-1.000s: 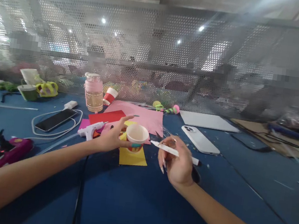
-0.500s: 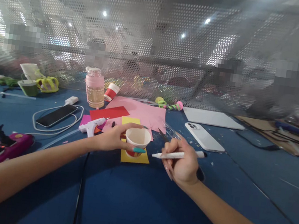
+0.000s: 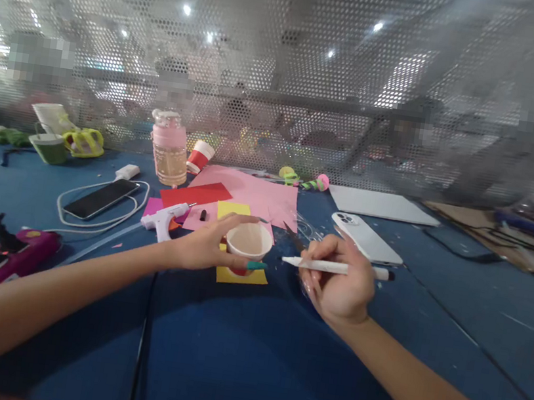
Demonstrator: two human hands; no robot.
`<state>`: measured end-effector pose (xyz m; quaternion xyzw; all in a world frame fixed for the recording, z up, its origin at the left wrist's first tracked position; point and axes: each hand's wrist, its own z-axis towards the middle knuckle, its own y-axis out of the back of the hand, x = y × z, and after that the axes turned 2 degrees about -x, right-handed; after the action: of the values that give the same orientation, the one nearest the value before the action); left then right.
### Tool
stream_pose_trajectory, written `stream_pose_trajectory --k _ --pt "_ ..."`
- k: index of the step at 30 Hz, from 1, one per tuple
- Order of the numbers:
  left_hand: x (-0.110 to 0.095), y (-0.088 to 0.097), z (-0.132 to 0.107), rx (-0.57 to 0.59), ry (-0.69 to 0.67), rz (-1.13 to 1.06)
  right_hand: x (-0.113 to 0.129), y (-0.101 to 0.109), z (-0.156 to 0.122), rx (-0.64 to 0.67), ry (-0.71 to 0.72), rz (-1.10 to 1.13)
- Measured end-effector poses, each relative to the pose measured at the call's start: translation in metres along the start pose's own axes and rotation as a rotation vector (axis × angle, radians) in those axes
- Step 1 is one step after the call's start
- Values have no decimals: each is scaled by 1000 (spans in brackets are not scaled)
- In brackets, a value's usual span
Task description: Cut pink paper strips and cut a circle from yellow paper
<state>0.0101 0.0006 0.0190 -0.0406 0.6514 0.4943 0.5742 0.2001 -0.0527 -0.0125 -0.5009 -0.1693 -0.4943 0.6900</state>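
My left hand (image 3: 205, 247) wraps round a small white paper cup (image 3: 248, 242) that stands on a yellow paper sheet (image 3: 241, 274) on the blue table (image 3: 245, 356). My right hand (image 3: 339, 283) grips a white marker pen (image 3: 337, 267), held level with its tip pointing left, close to the cup's right side. Pink paper (image 3: 257, 197), red paper (image 3: 195, 194) and a white glue gun (image 3: 165, 220) lie just behind the cup. Scissors (image 3: 294, 236) lie between the cup and my right hand.
A white phone (image 3: 365, 238) lies right of the papers, a black phone (image 3: 101, 198) with a white cable to the left. A pink bottle (image 3: 169, 148), a red-and-white cup (image 3: 200, 155), a magenta tool (image 3: 1, 255) and a perforated metal screen (image 3: 284, 76) with people behind it border the table.
My right hand has turned the marker from a downward slant to level, bringing its tip nearer the cup. My left hand has closed further round the cup. The view has tilted slightly.
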Motion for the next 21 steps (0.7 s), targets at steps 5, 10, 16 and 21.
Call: stream_pose_trajectory --k 5,10,16,21 --pt "-4 -2 -2 -3 21 -47 -1 1 1 -3 -38 -7" --pt "-3 -2 -3 11 24 -54 -3 1 0 -5 -29 -17" --pt "-5 -1 -2 28 24 -27 -2 -1 0 27 -33 -50" --pt "-5 -2 -2 36 32 -37 -3 2 -8 106 12 -190"
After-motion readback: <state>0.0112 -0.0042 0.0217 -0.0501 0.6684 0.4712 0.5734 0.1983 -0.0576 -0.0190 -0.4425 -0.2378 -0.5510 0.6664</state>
